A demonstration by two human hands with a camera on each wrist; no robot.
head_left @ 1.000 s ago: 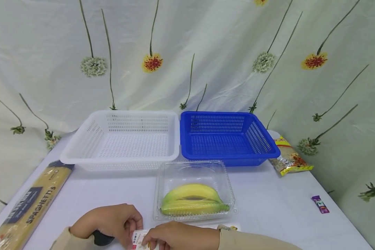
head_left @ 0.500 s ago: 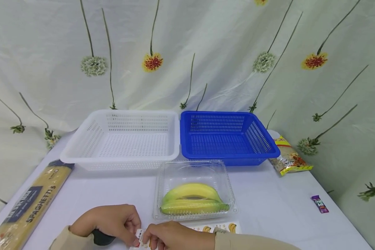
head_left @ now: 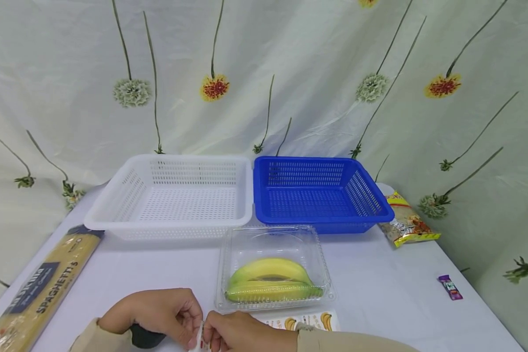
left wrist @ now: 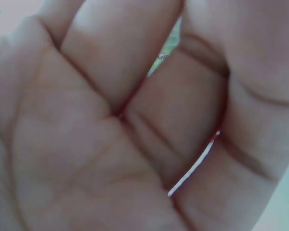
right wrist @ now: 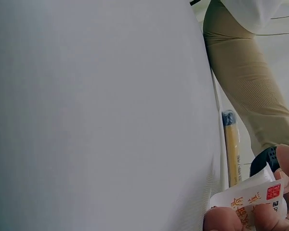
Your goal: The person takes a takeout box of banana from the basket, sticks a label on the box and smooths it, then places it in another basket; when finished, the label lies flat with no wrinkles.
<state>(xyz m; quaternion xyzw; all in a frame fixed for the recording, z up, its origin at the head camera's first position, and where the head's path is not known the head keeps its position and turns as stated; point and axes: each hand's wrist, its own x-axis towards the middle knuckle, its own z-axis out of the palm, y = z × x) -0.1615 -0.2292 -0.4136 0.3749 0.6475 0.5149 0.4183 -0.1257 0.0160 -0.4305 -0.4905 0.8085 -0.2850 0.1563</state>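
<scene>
A sticker sheet (head_left: 305, 320) printed with bananas lies below the clear plastic box (head_left: 321, 264), partly hidden by the right forearm. Its left end is pinched by my left hand (head_left: 163, 313) and right hand (head_left: 246, 332), close together at the lower edge of the head view. In the right wrist view, a printed white label end (right wrist: 250, 195) with a red square stands bent between both hands' fingers, its layers parted at one corner. The left wrist view is filled by my left palm (left wrist: 72, 139) and curled fingers. Yellow-green bananas (head_left: 270, 283) lie inside the box.
A white basket (head_left: 167, 226) and a blue basket (head_left: 317, 220) stand side by side at the back. A spaghetti pack (head_left: 48, 288) lies at the left edge. On the right are a yellow-edged food bag (head_left: 407, 222) and a small purple packet (head_left: 450, 287).
The label end between my hands has tilted from facing up to nearly edge-on. My right hand has shifted slightly left, and more of the banana-printed sheet shows beside the forearm.
</scene>
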